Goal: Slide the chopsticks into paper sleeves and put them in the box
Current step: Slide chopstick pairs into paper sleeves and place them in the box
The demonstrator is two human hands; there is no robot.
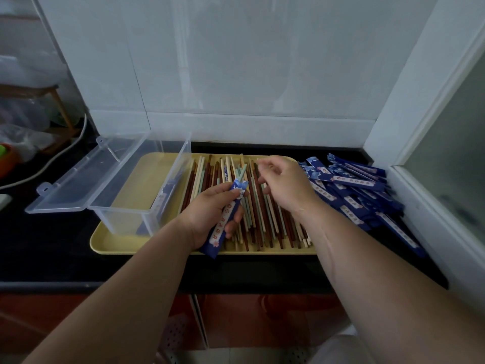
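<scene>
My left hand (210, 211) grips a blue patterned paper sleeve (223, 227) over the yellow tray (147, 164). Pale green chopsticks (242, 171) stick out of the sleeve's top end. My right hand (283, 182) hovers just right of those tips, fingers loosely curled, holding nothing that I can see. Several loose chopsticks (265, 216), brown, cream and green, lie side by side across the tray under both hands. A clear plastic box (141, 187) with its lid (76, 179) hinged open stands on the tray's left part.
A heap of blue paper sleeves (359, 190) lies on the black counter to the right of the tray, against a white frame. A white cable (60, 153) and an orange object (8, 158) sit at far left. A white tiled wall rises behind.
</scene>
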